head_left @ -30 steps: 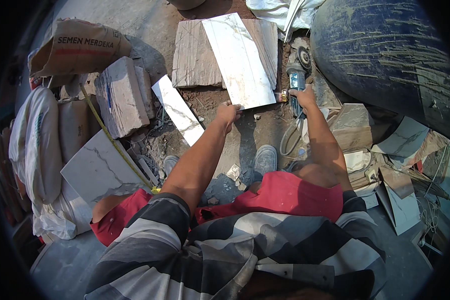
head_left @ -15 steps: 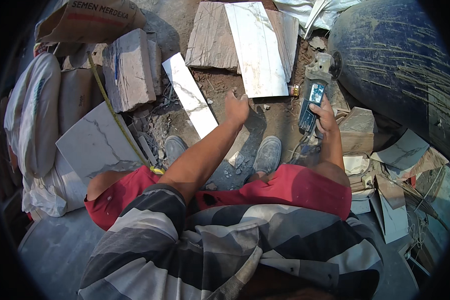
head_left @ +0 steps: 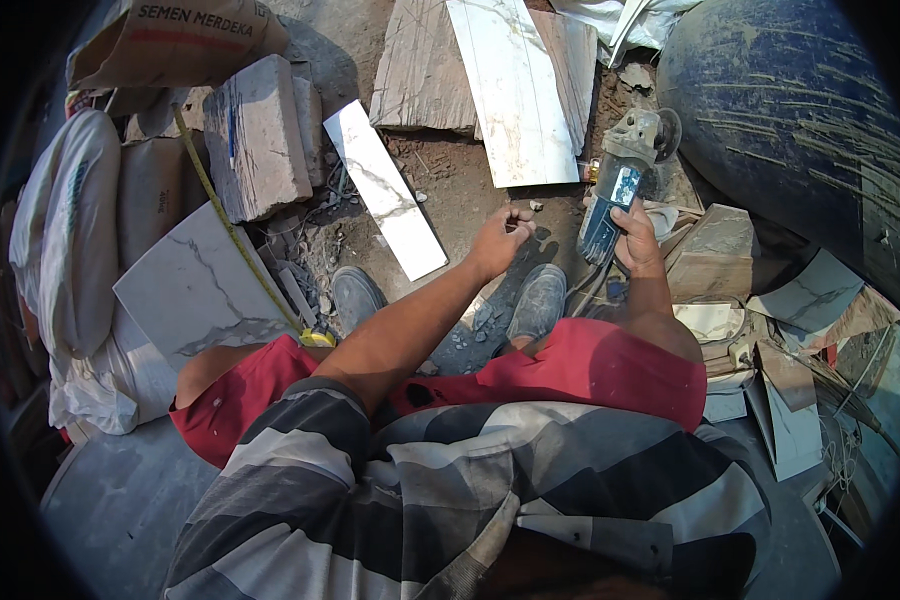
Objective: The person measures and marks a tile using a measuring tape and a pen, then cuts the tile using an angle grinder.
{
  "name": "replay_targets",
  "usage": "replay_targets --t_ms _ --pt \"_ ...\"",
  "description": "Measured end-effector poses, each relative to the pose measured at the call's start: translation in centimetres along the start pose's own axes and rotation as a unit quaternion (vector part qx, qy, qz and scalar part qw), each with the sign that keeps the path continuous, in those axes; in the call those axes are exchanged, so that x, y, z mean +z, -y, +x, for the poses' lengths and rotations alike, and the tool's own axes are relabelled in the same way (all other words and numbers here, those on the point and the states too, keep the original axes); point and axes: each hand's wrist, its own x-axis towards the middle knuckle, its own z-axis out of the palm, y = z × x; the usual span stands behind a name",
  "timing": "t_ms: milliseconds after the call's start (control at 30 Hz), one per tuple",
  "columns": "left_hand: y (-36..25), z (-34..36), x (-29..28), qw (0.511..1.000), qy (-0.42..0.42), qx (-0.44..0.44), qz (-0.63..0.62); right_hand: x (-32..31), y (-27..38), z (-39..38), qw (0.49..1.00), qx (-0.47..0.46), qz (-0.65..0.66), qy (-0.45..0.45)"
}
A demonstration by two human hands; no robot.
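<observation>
My right hand (head_left: 636, 238) grips an angle grinder (head_left: 618, 190), a blue-bodied tool with a grey metal head. Its disc (head_left: 667, 136) points up and to the right. My left hand (head_left: 503, 242) hangs over the dirt between my feet, fingers curled in; whether they pinch anything is too small to make out. Just beyond it lies a long white marble-patterned tile (head_left: 515, 95), propped on stone slabs (head_left: 425, 75). To the left of that hand, a narrow strip of the same tile (head_left: 385, 190) rests on the ground.
On the left are a stone block (head_left: 260, 140), white sacks (head_left: 70, 230), a large tile (head_left: 205, 285) and a yellow tape measure (head_left: 210, 190). A big dark blue drum (head_left: 790, 120) stands at the right, with tile offcuts (head_left: 810, 290) and cables nearby. My shoes (head_left: 537, 305) stand amid rubble.
My left hand has drawn back from the long tile's near edge, moving right and toward me. The grinder has shifted left in my right hand. More of the narrow strip shows.
</observation>
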Motion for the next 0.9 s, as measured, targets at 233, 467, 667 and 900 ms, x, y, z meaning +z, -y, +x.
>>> replay_targets --t_ms 233,467,667,900 --pt "1.0 -0.1 -0.6 0.996 0.068 -0.006 0.056 -1.0 0.0 0.8 0.999 -0.015 -0.033 -0.023" --pt "-4.9 4.4 -22.6 0.784 -0.597 0.139 0.1 -4.1 -2.3 4.2 0.931 -0.026 -0.267 -0.246" --pt "-7.4 0.9 -41.9 0.621 -0.73 -0.122 0.26 -5.2 -3.9 6.1 0.778 -0.024 -0.509 -0.368" --pt "-6.1 1.6 -50.6 0.708 -0.459 -0.233 0.483 -4.5 -5.4 7.1 0.643 -0.067 -0.642 -0.413"
